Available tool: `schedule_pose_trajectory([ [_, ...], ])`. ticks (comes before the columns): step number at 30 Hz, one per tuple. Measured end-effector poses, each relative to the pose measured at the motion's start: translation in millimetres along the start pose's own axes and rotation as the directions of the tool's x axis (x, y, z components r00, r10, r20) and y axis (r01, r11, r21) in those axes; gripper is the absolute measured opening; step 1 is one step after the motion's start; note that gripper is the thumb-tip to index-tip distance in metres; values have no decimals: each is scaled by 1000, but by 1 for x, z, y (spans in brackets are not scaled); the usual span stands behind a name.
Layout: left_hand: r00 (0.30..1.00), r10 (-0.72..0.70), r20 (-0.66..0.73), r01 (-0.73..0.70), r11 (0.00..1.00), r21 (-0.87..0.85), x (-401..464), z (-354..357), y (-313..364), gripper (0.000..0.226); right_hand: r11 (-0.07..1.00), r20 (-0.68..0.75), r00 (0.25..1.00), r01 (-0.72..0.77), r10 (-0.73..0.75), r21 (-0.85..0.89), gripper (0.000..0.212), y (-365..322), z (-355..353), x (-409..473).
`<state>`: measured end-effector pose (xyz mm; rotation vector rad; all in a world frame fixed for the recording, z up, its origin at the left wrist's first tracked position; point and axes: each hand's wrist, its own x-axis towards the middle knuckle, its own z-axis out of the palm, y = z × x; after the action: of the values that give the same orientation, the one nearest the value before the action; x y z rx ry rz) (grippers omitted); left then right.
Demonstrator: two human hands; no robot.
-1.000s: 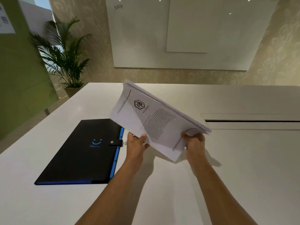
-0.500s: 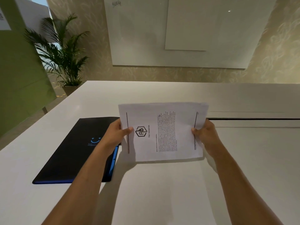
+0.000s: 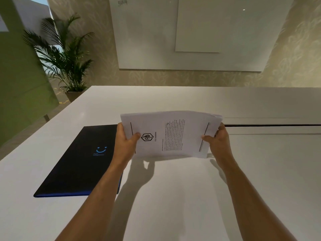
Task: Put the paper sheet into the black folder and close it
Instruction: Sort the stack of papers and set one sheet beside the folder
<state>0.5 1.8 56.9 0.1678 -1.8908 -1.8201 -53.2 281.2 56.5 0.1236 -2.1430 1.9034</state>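
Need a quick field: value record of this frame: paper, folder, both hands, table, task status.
paper: printed paper sheet held up above the table, text sideways, logo toward the left hand
left hand: left hand grips the sheet's left edge, thumb on the front
right hand: right hand grips the right edge
folder: black folder lies flat and shut on the table, left of the paper, blue smile logo up; left forearm crosses its right edge
table: white table
background: potted palm, whiteboard
task status: sheet not yet in folder

White table (image 3: 191, 197) with a dark slot (image 3: 271, 125) right of the grip; potted palm (image 3: 64, 58) far left, whiteboard (image 3: 191, 32) on patterned beige wall (image 3: 293, 54) beyond, green panel (image 3: 19, 80) at left.
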Motion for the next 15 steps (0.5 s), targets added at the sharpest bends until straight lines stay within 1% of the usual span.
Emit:
schedule_pose_trajectory([
  [8, 1000, 2, -17, -2, 1000, 0, -2, 5, -5, 39, 1000, -4, 1000, -1, 1, 28, 44, 5, 5, 2],
  [15, 1000, -13, -13, 13, 999, 39, -6, 5, -17, 30, 1000, -2, 1000, 24, -24, -10, 44, 15, 10, -6],
])
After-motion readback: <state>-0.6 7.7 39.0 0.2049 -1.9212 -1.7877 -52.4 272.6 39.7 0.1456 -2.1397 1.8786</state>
